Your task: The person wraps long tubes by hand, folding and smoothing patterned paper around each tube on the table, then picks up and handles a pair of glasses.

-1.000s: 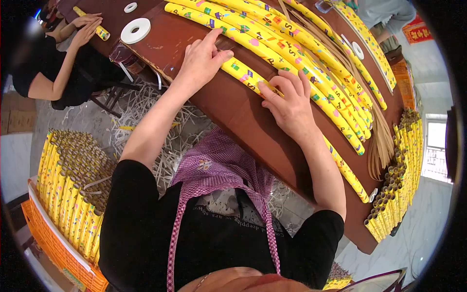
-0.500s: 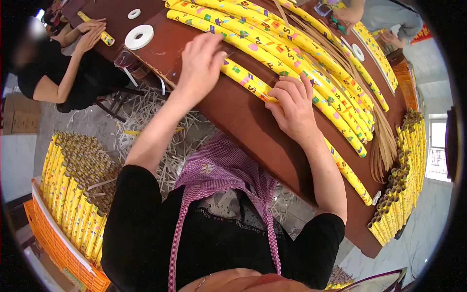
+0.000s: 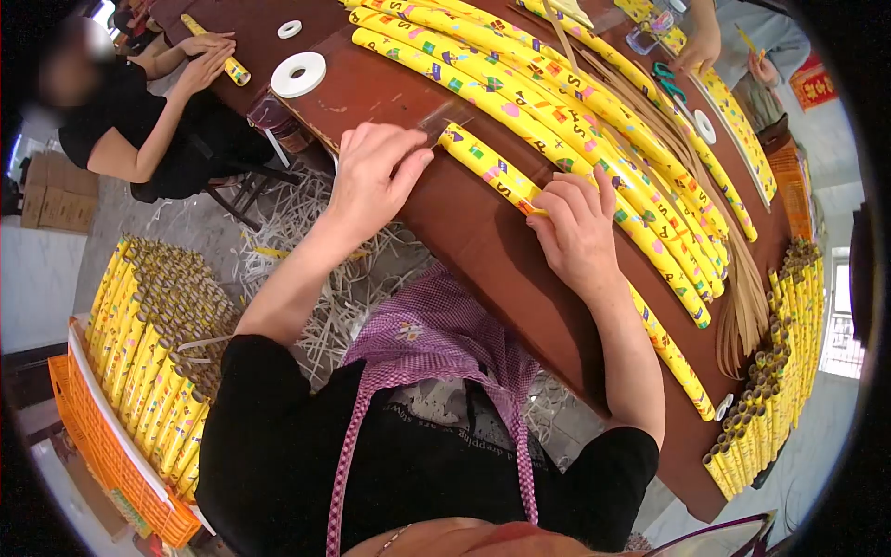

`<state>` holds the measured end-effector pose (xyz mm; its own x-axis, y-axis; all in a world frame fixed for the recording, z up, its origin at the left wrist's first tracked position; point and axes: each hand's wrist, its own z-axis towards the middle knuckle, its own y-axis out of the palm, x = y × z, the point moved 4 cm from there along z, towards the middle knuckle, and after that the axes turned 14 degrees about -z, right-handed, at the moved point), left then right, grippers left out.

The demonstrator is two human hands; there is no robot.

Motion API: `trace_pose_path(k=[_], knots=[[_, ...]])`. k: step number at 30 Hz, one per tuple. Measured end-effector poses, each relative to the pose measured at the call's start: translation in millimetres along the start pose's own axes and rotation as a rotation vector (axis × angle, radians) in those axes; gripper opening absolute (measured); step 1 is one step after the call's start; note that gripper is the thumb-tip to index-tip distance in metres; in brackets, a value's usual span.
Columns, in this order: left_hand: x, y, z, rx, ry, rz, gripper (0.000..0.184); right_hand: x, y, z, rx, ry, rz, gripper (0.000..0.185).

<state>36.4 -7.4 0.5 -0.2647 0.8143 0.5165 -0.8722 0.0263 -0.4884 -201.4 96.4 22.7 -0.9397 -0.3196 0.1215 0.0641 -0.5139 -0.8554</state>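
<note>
A yellow printed wrapping-paper roll (image 3: 489,167) lies slantwise along the table's near side. My right hand (image 3: 580,227) is closed on its middle, fingers curled over the far side and thumb at a loose yellow paper edge. The roll continues under my right forearm to the lower right. Just off the roll's upper left end is my left hand (image 3: 376,176), its thumb and fingers apart with nothing clearly visible between them. Several similar long rolls (image 3: 557,121) lie side by side beyond my hands.
White tape rolls (image 3: 299,74) and brown paper strips (image 3: 733,316) lie on the brown table (image 3: 492,251). Finished rolls stand in an orange crate (image 3: 121,446) and in a stack (image 3: 752,418) at right. A co-worker (image 3: 176,111) rolls a tube; another person's hand (image 3: 698,46) is near teal scissors (image 3: 666,82).
My left hand has come back off the roll's upper end, leaving that end uncovered. My right hand stays on the roll. The whole view has shifted slightly.
</note>
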Motion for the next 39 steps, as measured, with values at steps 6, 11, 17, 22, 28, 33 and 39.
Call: trace_pose_path(k=[6,11,17,22,28,33,39], knots=[[2,32,22,-0.102,0.036,-0.042,0.028,-2,-1,0,-0.002,0.011,-0.016,0.029],[15,38,19,-0.243,0.208,0.109,0.031,-2,0,0,-0.007,0.022,-0.013,0.029],[14,25,12,-0.306,0.254,0.145,0.028,-3,1,-3,-0.004,0.020,-0.014,0.029],[-10,12,7,-0.080,0.010,-0.050,0.022,0,1,-2,-0.006,0.024,0.007,0.028],[-33,26,23,-0.039,-0.414,-0.158,0.038,-1,1,-3,-0.010,0.026,-0.003,0.028],[-37,49,29,-0.116,-0.512,-0.213,0.047,-2,0,-4,-0.001,0.030,-0.008,0.027],[-42,52,27,-0.068,-0.609,-0.352,0.051,2,2,-7,0.024,0.016,0.027,0.025]])
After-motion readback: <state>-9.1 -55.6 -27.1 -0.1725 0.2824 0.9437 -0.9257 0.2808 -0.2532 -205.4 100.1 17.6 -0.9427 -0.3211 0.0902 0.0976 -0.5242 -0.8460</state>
